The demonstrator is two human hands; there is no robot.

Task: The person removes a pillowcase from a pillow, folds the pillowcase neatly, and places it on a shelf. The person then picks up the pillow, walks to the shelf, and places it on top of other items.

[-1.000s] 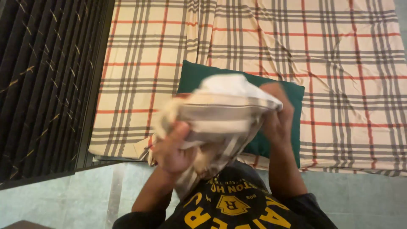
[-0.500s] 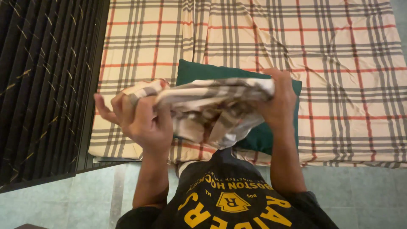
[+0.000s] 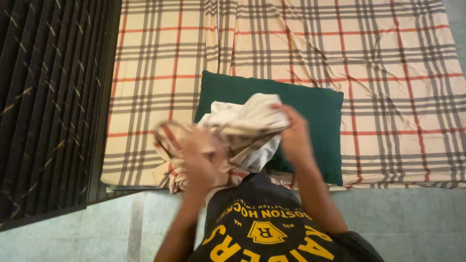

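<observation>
A bunched plaid pillowcase [image 3: 233, 133], cream with grey and red stripes, is held up over the near edge of the mattress, in front of a dark green pillow [image 3: 291, 111] that lies on the plaid sheet [image 3: 369, 58] near that edge. The right hand [image 3: 293, 133] grips the cloth's right end with fingers closed on it, while the left hand [image 3: 199, 157], blurred, seems closed on the left end. A dark ribbed panel [image 3: 48, 97] stands along the mattress's left edge, with grey floor tiles [image 3: 412, 218] below.
</observation>
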